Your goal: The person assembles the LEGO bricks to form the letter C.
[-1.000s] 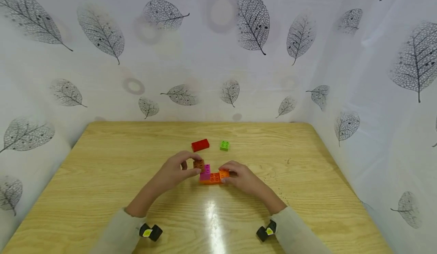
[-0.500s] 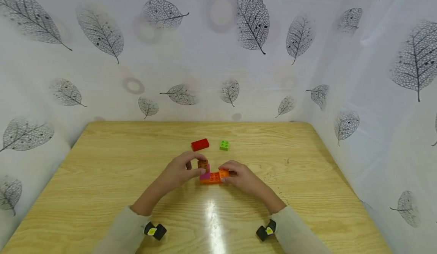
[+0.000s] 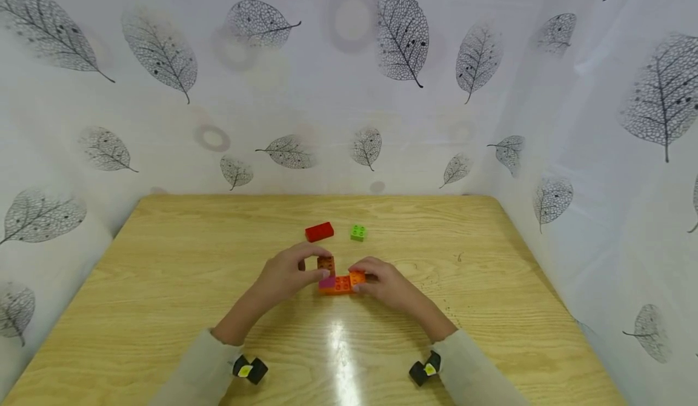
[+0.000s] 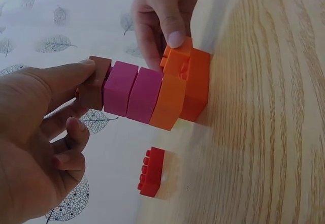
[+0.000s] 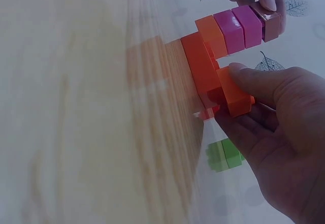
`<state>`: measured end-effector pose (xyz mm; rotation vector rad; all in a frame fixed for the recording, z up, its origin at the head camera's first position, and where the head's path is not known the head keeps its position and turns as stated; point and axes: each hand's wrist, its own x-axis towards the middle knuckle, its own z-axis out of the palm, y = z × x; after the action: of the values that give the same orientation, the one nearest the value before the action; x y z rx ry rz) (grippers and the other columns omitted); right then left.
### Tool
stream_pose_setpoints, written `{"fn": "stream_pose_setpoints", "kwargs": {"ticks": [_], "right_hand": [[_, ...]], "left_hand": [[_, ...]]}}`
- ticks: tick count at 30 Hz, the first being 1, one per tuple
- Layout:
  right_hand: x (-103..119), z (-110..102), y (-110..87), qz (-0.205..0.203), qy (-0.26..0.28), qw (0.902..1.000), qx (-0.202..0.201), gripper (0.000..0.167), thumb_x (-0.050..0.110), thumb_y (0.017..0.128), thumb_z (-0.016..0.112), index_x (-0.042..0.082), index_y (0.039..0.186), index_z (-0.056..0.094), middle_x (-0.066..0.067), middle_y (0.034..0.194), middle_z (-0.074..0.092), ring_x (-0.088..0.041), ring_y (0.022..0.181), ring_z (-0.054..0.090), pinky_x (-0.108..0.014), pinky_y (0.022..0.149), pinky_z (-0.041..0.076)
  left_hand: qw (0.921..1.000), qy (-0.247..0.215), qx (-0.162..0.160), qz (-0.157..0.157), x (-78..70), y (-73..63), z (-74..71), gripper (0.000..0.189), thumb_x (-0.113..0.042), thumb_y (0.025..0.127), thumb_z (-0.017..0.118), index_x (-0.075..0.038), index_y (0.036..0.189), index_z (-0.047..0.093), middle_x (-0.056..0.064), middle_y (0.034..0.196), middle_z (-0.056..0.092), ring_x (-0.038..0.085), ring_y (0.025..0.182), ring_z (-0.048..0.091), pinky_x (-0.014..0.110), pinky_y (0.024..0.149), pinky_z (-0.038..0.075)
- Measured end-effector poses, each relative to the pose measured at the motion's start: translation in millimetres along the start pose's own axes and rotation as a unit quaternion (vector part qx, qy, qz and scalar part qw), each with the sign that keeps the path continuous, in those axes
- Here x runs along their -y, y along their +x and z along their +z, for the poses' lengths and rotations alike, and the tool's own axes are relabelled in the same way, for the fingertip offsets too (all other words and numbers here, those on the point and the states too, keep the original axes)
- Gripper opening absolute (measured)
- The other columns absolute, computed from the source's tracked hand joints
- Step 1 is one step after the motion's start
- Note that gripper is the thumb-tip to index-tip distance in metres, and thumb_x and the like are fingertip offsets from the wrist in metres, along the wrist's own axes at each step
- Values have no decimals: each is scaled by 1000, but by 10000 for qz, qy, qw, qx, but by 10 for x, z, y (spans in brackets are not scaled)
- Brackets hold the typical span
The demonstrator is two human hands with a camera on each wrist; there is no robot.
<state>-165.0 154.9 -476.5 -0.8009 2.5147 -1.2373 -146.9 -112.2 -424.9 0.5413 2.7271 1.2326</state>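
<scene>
My left hand (image 3: 283,276) pinches a brown toy brick (image 3: 325,264) between thumb and fingers. That brick sits atop two stacked magenta bricks (image 4: 144,96); a thin dark seam shows between it and the upper magenta one (image 4: 121,88). Below them comes an orange brick (image 4: 168,102), joined to one end of a long red-orange brick (image 4: 198,87) on the table. On the long brick's other end is another orange brick (image 5: 233,94), which my right hand (image 3: 389,282) holds with thumb and fingertips. Fingers partly hide both gripped bricks.
Behind the hands, a red brick (image 3: 319,232) and a small green brick (image 3: 357,232) lie on the wooden table (image 3: 191,254). A white curtain with leaf prints (image 3: 305,103) hangs along the table's back and sides.
My left hand has moved slightly right, bringing the brown brick from beside the magenta stack to its top. The right hand has stayed in place on the orange brick.
</scene>
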Motion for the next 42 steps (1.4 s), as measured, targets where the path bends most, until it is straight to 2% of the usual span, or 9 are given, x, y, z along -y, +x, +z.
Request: {"fn": "stream_pose_setpoints", "kwargs": {"ticks": [7, 11, 15, 22, 25, 28, 31, 35, 42], "right_hand": [[-7, 5, -8, -3, -11, 10000, -30, 35, 24, 95, 71, 12, 127, 67, 6, 124, 64, -12, 110, 60, -34, 96, 52], [-12, 8, -4, 24, -20, 10000, -30, 35, 25, 96, 71, 12, 128, 67, 6, 125, 64, -11, 111, 60, -34, 97, 51], [-4, 1, 3, 17, -36, 10000, -29, 35, 24, 95, 71, 12, 128, 67, 6, 125, 64, -11, 111, 60, -34, 97, 51], [14, -1, 6, 5, -66, 10000, 34, 35, 24, 96, 71, 11, 129, 66, 4, 126, 64, -14, 114, 60, -36, 98, 51], [50, 1, -3, 26, -207, 9998, 1, 36, 23, 96, 70, 11, 130, 66, 2, 128, 64, -19, 119, 60, -43, 102, 49], [114, 18, -13, -33, -364, 9990, -241, 37, 24, 98, 68, 10, 131, 65, 0, 132, 63, -23, 126, 57, -47, 105, 47], [204, 53, -7, -396, -336, 9962, -703, 35, 27, 100, 65, 10, 131, 65, -2, 133, 63, -26, 127, 57, -50, 103, 48], [328, 109, 26, -817, 27, 9893, -1212, 35, 29, 99, 65, 9, 127, 67, -2, 131, 65, -26, 126, 58, -51, 101, 50], [417, 194, 111, -555, 565, 9906, -1119, 38, 32, 97, 67, 12, 129, 66, 1, 133, 63, -22, 128, 57, -53, 104, 47]], "left_hand": [[9991, 403, -116, 47, -13, -2, 45, 33, -37, 90, 76, -31, 123, 71, -9, 128, 66, 11, 74, 52, 28, 60, 45], [9987, 430, -242, 100, -14, -17, 68, 34, -36, 90, 76, -30, 122, 71, -9, 130, 66, 11, 73, 52, 28, 60, 44], [9989, 250, -359, 157, -8, -31, 88, 32, -34, 90, 76, -29, 121, 71, -9, 127, 67, 12, 79, 53, 28, 63, 45], [9986, -259, -471, -10, 24, -61, 144, 32, -33, 90, 76, -31, 121, 70, -10, 126, 66, 22, 101, 62, 30, 75, 48], [9981, -345, -512, -51, 35, -75, 165, 32, -32, 91, 75, -31, 123, 70, -11, 125, 66, 19, 92, 60, 27, 70, 47], [9973, -531, -489, -151, 42, -86, 182, 34, -32, 91, 75, -30, 124, 69, -10, 121, 66, 17, 74, 51, 25, 60, 43], [9948, -824, -483, -349, 51, -93, 195, 37, -31, 90, 77, -29, 125, 68, -7, 120, 67, 16, 67, 48, 24, 55, 41], [9899, -1211, -498, -538, 76, -87, 206, 37, -30, 88, 79, -27, 123, 67, -3, 123, 67, 17, 64, 46, 24, 53, 39], [9848, -1573, -462, -567, 120, -72, 215, 37, -31, 88, 79, -24, 123, 67, 0, 123, 67, 16, 63, 44, 24, 53, 37]]}}
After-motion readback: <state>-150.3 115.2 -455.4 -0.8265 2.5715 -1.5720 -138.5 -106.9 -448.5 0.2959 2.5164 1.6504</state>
